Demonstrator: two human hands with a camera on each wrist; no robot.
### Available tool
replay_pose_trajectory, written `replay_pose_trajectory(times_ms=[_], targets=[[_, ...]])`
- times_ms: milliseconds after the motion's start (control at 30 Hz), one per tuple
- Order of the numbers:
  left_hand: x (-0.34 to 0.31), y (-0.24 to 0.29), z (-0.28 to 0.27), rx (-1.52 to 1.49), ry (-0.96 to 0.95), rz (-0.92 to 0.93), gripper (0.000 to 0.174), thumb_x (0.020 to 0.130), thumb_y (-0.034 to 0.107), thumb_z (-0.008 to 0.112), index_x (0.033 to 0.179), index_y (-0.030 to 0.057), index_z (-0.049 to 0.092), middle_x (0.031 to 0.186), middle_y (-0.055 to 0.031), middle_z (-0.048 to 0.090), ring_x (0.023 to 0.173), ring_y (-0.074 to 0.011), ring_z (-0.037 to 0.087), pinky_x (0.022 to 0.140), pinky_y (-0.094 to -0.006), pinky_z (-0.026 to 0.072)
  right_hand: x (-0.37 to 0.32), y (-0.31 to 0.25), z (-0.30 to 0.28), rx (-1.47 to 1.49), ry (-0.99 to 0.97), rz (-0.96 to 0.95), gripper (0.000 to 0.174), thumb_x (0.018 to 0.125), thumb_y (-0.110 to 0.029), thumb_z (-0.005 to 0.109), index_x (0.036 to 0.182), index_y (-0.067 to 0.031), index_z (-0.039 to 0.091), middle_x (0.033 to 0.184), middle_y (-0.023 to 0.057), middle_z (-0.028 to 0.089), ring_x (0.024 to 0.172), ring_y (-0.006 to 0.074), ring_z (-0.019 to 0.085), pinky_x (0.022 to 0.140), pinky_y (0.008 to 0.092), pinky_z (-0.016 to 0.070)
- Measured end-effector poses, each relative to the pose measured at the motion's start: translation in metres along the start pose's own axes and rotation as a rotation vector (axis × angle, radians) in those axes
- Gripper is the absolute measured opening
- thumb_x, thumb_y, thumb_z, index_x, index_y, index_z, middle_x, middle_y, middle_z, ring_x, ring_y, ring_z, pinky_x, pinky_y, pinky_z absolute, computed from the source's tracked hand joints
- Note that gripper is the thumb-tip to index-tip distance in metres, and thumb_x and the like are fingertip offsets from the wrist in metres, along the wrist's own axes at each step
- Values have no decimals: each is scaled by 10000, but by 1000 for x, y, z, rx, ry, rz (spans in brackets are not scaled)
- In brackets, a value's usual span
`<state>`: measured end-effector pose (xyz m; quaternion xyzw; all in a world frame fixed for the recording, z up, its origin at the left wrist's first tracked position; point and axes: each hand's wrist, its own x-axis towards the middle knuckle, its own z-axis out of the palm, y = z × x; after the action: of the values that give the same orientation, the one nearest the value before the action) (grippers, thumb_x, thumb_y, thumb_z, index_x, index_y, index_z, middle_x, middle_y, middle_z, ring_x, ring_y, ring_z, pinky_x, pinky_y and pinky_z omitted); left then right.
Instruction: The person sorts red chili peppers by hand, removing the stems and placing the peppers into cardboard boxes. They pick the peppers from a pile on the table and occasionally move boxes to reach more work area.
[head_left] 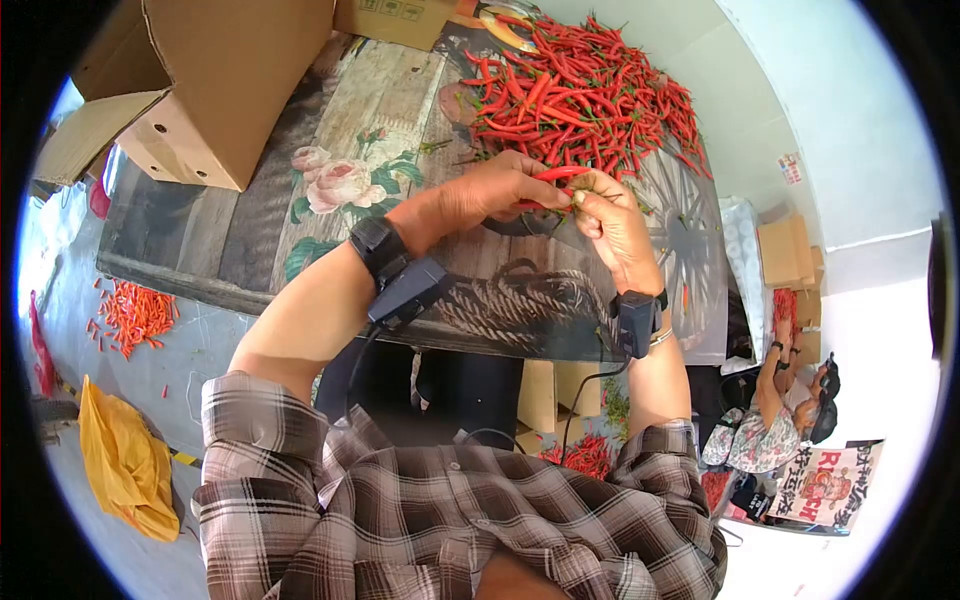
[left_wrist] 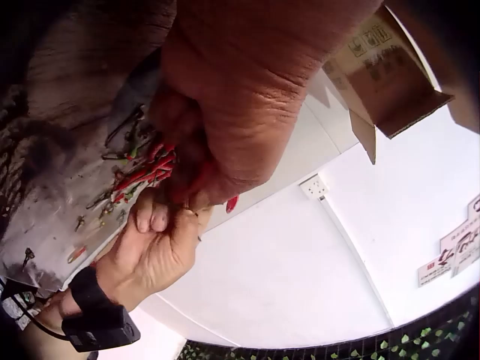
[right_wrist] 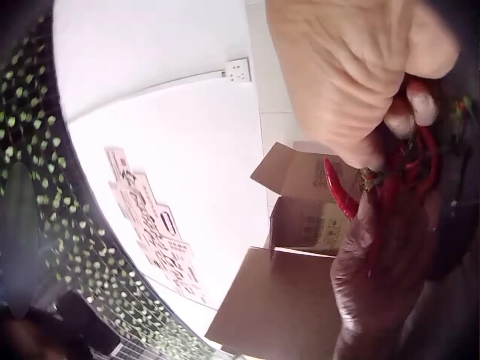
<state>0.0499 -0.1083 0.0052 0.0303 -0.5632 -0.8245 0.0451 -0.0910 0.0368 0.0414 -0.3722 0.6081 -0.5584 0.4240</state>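
Head view: left hand (head_left: 495,190) grips a red chili bunch (head_left: 558,173) (held between both hands), right hand (head_left: 612,228) pinching its end, just beside the chili pile (head_left: 590,90).

A slender, glossy red chili (head_left: 558,173) lies roughly level, pinched between left hand (head_left: 500,190) and right hand (head_left: 615,225).

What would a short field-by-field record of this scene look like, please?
surface: table with a flowered cover
left: the left hand grips a red chilli
right: the right hand pinches the same chilli's end
stock: chilli pile just beyond both hands
also on the table: cardboard box at the far left
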Motion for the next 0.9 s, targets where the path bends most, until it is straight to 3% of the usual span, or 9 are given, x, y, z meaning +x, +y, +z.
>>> replay_pose_trajectory(times_ms=[167, 300, 433, 500, 567, 633, 667, 800, 900], targets=[[3, -6, -6, -59, -105, -2, 208, 804, 264, 658, 732, 83, 585, 519, 81, 376, 407, -26, 283, 392, -211, 174, -4, 11, 3, 377, -50, 32, 103, 851, -43, 557, 943, -13, 592, 748, 4, 556, 504, 25, 374, 455, 171, 295], [-3, -1, -6, -170, -129, 21, 241, 842, 300, 632, 821, 63, 589, 571, 74, 425, 449, -24, 330, 406, -199, 196, -7, 10, -11, 494, -121, -24, 102, 868, -77, 552, 941, -12, 581, 784, 28, 559, 502, 45, 390, 463, 191, 316], [-1, 2, -4, -319, -58, 141, 277, 880, 343, 581, 894, 67, 597, 589, 69, 429, 482, -45, 340, 443, -210, 234, -22, 3, -26, 514, -2, -107, 158, 892, -164, 557, 925, -11, 573, 769, 30, 540, 519, 69, 413, 478, 221, 341], [-1, 4, -4, -342, 24, 193, 307, 906, 361, 553, 987, 67, 593, 681, 35, 510, 540, -55, 447, 491, -204, 348, -34, 7, -38, 163, 233, -5, 196, 896, -207, 564, 880, -13, 587, 704, 15, 520, 562, 71, 439, 474, 227, 335], [-3, 7, -1, -360, 85, 165, 287, 917, 346, 539, 985, 71, 585, 731, 16, 542, 569, -61, 485, 481, -197, 376, -39, 16, -53, 30, 258, 9, 164, 878, -171, 584, 866, -9, 607, 687, 4, 539, 630, 74, 497, 532, 222, 378], [-1, 5, -3, -373, 134, 133, 267, 929, 330, 525, 982, 74, 577, 781, -4, 573, 598, -68, 522, 471, -190, 403, -43, 24, -63, -549, 302, -121, 108, 845, -102, 593, 885, -8, 628, 731, -4, 578, 686, 83, 540, 629, 211, 413], [3, 0, -11, -365, 101, 141, 268, 930, 329, 522, 977, 70, 575, 797, -13, 588, 624, -75, 544, 487, -195, 429, -45, 27, -68, -599, 331, -129, 125, 811, -54, 597, 923, -15, 636, 777, -2, 604, 749, 85, 556, 703, 205, 413], [10, -4, -18, -371, 117, 100, 229, 929, 272, 511, 975, 55, 568, 783, -26, 585, 620, -92, 541, 487, -212, 425, -44, 12, -69, -801, 397, -312, 122, 788, -102, 639, 862, -6, 620, 771, 28, 592, 717, 97, 546, 649, 237, 413], [12, -6, -20, -400, 92, 111, 214, 911, 227, 497, 1002, 43, 558, 758, -22, 563, 604, -98, 508, 477, -225, 397, -28, 8, -94, -885, 430, -106, 164, 776, -133, 656, 785, 18, 592, 724, 60, 577, 684, 106, 545, 606, 256, 406]])
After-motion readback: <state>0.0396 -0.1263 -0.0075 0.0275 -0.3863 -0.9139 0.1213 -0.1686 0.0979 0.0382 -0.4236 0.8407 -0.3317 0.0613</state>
